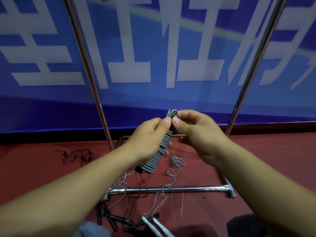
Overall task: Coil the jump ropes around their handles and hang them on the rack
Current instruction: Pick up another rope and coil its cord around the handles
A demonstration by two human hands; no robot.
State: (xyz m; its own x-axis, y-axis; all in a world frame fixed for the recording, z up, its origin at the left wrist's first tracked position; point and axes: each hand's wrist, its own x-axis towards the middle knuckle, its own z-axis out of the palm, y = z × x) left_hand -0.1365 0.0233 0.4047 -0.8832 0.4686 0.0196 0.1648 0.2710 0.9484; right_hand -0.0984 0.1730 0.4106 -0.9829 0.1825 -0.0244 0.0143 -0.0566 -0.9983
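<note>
Left hand (147,139): coiled grey rope (159,151) is gripped.
Right hand (196,132): rope's top loop is pinched.
Rack (164,189): at 6 o'clock.

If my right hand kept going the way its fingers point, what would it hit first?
The right hand points left at the coiled grey rope, which it already pinches; just beyond is the left hand.

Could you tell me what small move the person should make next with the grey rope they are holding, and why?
Probably tuck the loose end loop under the last turn. The grey rope coiled around its handles looks fully wound in the left hand, while the right hand pinches the loop at the top. The chrome rack's uprights stand just behind, ready for hanging.
</note>
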